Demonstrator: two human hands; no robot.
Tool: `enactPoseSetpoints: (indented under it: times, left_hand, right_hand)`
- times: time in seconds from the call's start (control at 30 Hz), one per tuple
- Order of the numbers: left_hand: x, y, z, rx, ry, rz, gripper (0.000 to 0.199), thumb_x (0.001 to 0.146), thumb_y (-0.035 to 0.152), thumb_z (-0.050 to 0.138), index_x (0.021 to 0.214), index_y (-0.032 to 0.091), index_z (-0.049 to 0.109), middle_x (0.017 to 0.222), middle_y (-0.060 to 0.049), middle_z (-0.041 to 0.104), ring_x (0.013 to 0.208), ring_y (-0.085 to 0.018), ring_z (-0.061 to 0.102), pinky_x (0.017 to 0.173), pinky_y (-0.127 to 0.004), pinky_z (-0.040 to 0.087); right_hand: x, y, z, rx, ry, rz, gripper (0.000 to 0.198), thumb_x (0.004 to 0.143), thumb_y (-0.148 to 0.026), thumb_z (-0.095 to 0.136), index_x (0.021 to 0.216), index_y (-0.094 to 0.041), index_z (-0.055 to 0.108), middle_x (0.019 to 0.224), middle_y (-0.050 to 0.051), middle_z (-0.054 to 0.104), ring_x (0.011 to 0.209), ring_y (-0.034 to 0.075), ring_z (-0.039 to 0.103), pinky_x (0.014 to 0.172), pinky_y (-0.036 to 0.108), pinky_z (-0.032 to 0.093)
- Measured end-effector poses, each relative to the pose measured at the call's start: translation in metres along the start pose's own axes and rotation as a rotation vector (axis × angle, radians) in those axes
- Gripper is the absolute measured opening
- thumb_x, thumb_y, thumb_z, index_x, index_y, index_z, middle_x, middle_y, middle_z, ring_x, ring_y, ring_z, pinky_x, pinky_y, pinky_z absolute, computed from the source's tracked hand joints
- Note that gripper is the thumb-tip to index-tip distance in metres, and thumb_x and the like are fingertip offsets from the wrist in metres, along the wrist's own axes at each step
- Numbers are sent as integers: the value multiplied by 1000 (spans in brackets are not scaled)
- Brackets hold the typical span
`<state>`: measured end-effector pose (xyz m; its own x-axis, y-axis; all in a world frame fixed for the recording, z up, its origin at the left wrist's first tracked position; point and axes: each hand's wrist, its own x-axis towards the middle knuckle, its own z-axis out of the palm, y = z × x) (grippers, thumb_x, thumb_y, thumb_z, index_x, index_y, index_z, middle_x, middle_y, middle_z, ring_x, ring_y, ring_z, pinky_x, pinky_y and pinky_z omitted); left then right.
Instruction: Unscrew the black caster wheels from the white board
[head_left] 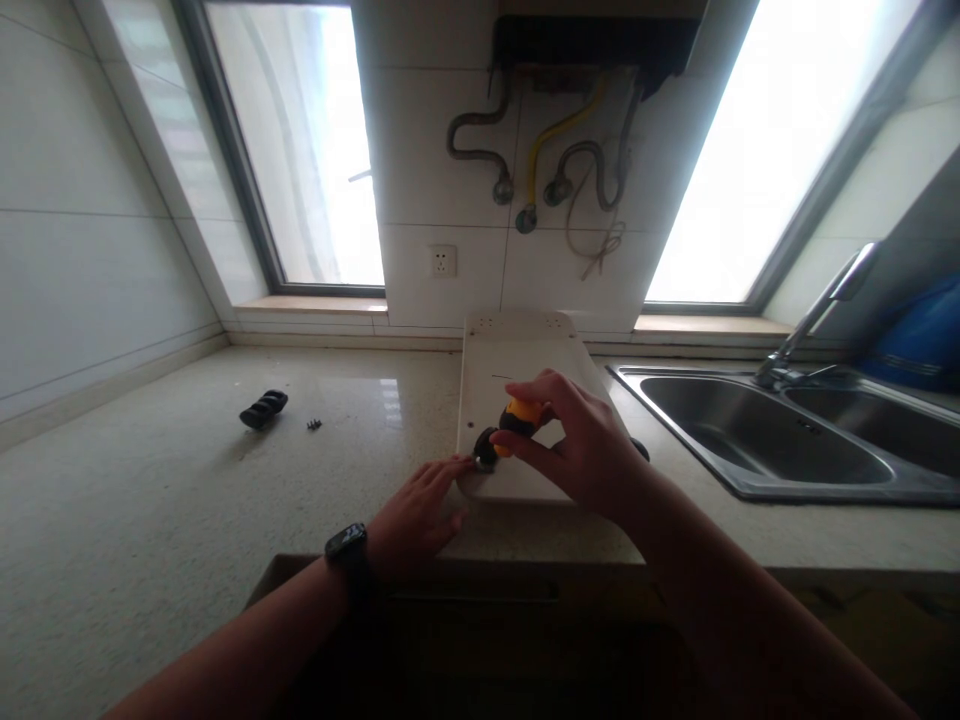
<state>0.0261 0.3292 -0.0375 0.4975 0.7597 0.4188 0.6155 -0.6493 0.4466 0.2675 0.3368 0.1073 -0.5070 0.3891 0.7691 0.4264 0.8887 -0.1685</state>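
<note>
My right hand (574,435) is wrapped round the handle of a stubby yellow-and-black screwdriver (523,412). Its lower end meets a small black caster-like part (486,447) at the near left corner of a flat white panel (517,350). Whether the tip sits in a screw is hidden. My left hand (420,510), wearing a black watch on the wrist, rests with stretched fingers against that same corner, fingertips touching the base of the black part. At the panel's right edge another black part (640,450) shows partly behind my right wrist.
On the counter (360,440) to the left lie several black wheel-like parts (264,409) in a row and a small pile of screws (313,425). A steel double sink (765,430) with a faucet (814,320) is on the right. Pipes (532,170) and a socket (443,261) are on the wall.
</note>
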Motion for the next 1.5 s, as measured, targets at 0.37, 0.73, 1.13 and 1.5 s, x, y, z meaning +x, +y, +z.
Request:
enactPoseSetpoints:
  times: [0.37,0.73,1.13,1.5]
  left_hand:
    - [33,10,10,-208,119,-76,73,79,5,56,149,19,43,147,-17,54,135,-32,50,114,-59,40]
    - [16,15,11,-70,215,-29,59,89,6,50,146,18,51,133,-12,66,125,-25,59,107,-47,51]
    - [29,23,-24,-13,339,12,43,92,12,54,133,24,57,133,-9,63,124,-26,54,107,-52,46]
    - [75,54,-58,-434,-44,102,28,98,31,58,123,21,66,118,-8,70,107,-22,65,94,-38,52]
  right_hand:
    - [4,1,-4,27,-12,46,37,87,-37,76,116,-20,60,102,4,69,82,13,68,70,26,57]
    - [3,-10,-18,-58,-77,56,33,87,-37,76,108,-19,58,94,2,67,77,11,64,67,24,51]
    - [19,-12,-16,21,-122,158,33,81,-34,81,107,-20,67,90,0,72,75,11,66,69,23,51]
    - [31,-11,-43,183,-466,134,35,90,-19,68,124,-29,65,111,0,75,99,16,70,86,29,53]
